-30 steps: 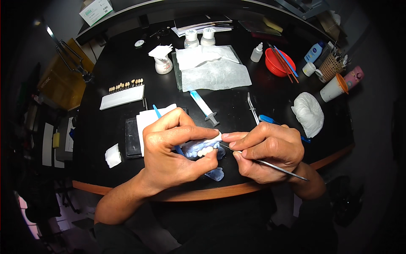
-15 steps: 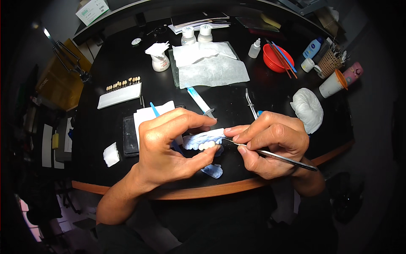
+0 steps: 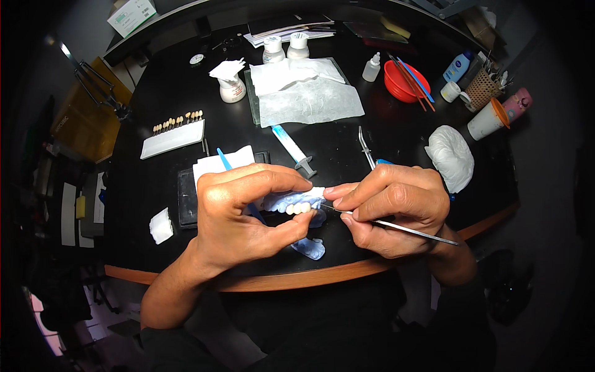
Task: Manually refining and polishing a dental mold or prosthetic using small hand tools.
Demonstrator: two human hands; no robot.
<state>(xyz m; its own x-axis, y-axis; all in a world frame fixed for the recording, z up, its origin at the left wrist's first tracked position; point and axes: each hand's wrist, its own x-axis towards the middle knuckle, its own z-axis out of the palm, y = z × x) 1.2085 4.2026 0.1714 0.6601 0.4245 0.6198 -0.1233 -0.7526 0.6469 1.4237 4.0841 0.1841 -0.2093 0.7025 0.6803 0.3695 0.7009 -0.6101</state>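
Between its thumb and fingers my left hand [image 3: 238, 214] grips a blue-and-white dental model [image 3: 279, 202]. A few white tooth crowns [image 3: 299, 209] sit along the model's near side, just above my left thumb. My right hand [image 3: 396, 208] is closed in a pen grip round a thin metal dental instrument [image 3: 415, 230], whose fine tip points at the model's right end. Whether the tip touches the model I cannot tell. My right index finger rests against that same end. Below, another blue dental piece [image 3: 310, 248] lies on the black table near its front edge.
Behind my hands lie a syringe [image 3: 291, 149] and a metal instrument [image 3: 365, 149]. A tooth shade guide [image 3: 175, 139] is at left, beyond a folded tissue [image 3: 161, 226]. Farther back are a glass slab with paper [image 3: 310, 102], a red bowl [image 3: 400, 90] and a white plaster lump [image 3: 450, 160].
Both hands and the model have shifted slightly left. The instrument in my right hand has turned a little, its handle now catching more light. Both grips stay the same.
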